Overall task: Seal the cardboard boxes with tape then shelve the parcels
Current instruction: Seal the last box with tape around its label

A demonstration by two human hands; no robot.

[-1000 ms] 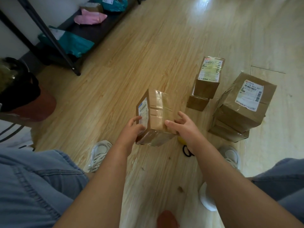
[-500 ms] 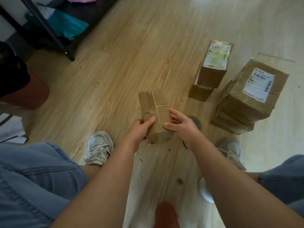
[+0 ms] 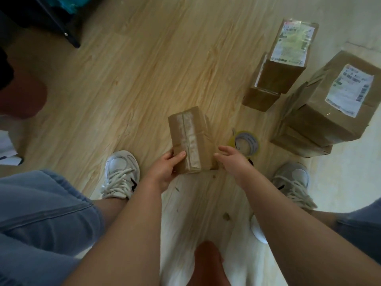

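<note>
Wooden floor (image 3: 154, 58) bears stacked parcels (image 3: 321, 116), tape roll (image 3: 246, 141) beside held box (image 3: 189, 137).

Five cardboard boxes (image 3: 189, 139) (image 3: 288, 58) (image 3: 259, 100) (image 3: 329, 108) (image 3: 301, 145), one tape roll (image 3: 245, 141), two hands (image 3: 165, 168) (image 3: 233, 159), two sneakers (image 3: 121, 174) (image 3: 292, 180).

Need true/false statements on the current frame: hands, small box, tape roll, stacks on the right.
1. The left hand grips the small box. True.
2. The right hand holds the tape roll. False: the roll lies on the floor just beyond that hand, whose fingers are open and hold nothing.
3. A strip of tape runs along the middle of the small box's upper face. True.
4. A shipping label shows on the small box's upper face. False: only tape shows there. Labels show on top of the narrow stack and the wide stack.
5. Both stacks sit on a shelf. False: they stand on the floor.
</note>
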